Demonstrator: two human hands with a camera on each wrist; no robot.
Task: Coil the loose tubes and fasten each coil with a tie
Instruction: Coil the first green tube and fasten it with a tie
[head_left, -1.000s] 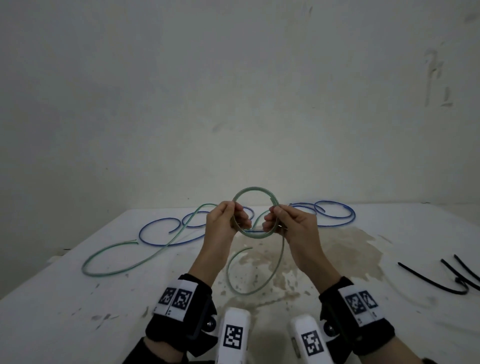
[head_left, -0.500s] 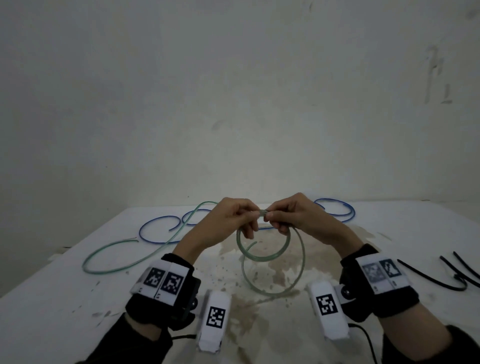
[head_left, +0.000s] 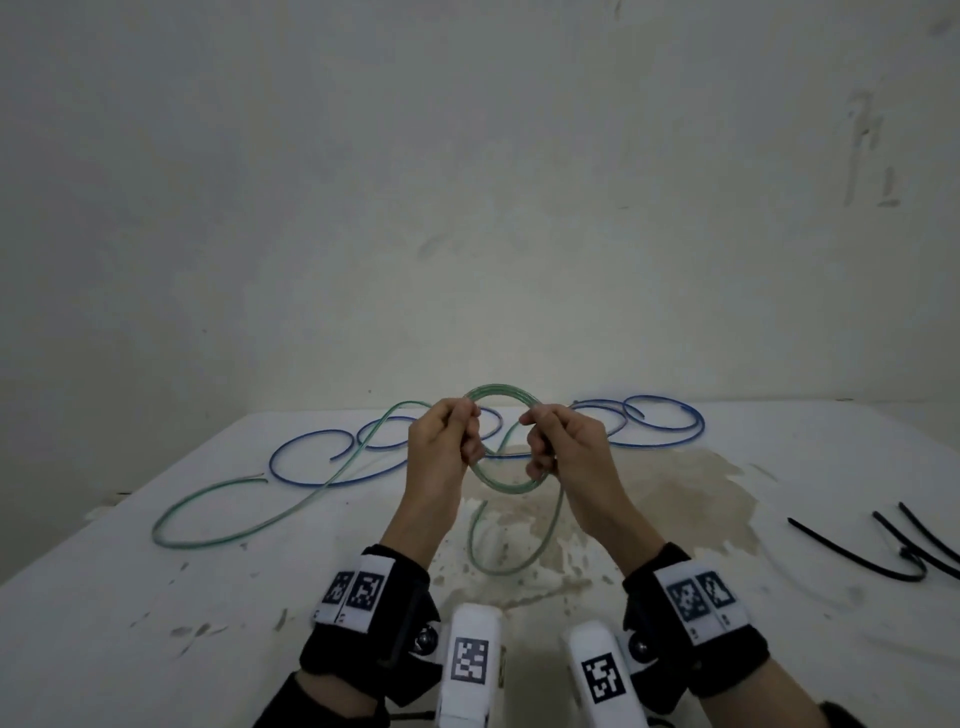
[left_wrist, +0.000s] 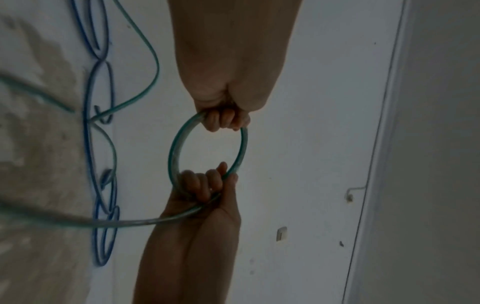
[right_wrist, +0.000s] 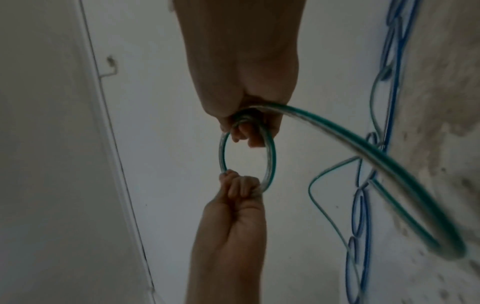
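Hands are gripping the coil (head_left: 501, 441) above the table (head_left: 130, 597): left hand (head_left: 441, 447) at 9 o'clock, right hand (head_left: 563, 447) at 3; loose tail (head_left: 514, 564) is hanging toward 6, nearer the right hand; ties (head_left: 883, 551) are lying at 3.

Bare recording room, more makeshift work corner than home or shop.

A white counter (head_left: 130, 623), scuffed and marked with a brownish stain (head_left: 649, 499) at its middle, stands against a plain, patchy grey-white wall (head_left: 467, 182). Loose green tube (head_left: 218, 535) and blue tube (head_left: 322, 480) sprawl along its far edge, black ties (head_left: 852, 556) lie near the right edge, and coded wrist bands (head_left: 358, 592) point to a data-capture setup.
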